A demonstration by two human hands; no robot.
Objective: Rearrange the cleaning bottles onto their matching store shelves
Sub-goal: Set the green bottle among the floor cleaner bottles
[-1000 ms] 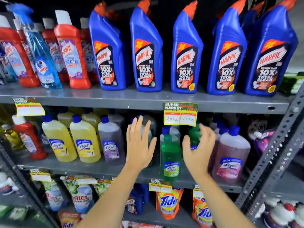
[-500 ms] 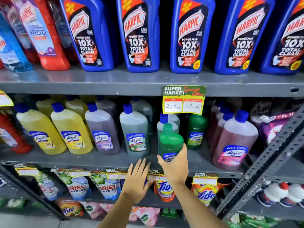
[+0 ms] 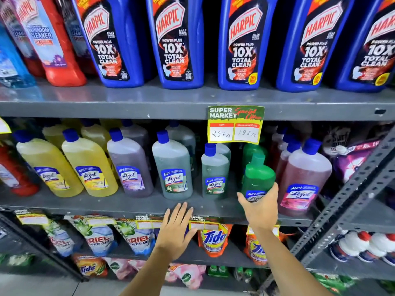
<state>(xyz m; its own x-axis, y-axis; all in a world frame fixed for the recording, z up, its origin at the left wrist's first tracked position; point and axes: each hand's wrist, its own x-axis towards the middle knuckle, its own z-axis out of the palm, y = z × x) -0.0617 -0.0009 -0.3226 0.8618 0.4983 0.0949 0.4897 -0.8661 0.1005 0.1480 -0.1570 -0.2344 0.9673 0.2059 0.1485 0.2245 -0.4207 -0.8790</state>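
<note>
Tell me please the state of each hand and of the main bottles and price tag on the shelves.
Right hand: gripping the green Lizol bottle low on its body.
Left hand: open, fingers spread, holding nothing.
Green Lizol bottle: capped, tilted, held in the right hand.
Pink Lizol bottle: capped, upright on the middle shelf.
Blue Harpic bottles: upright on the upper shelf.
Special offer price tag: hanging from the upper shelf edge.

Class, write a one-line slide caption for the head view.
Right hand grips a green bottle at the middle shelf; left hand hovers open below.
</note>
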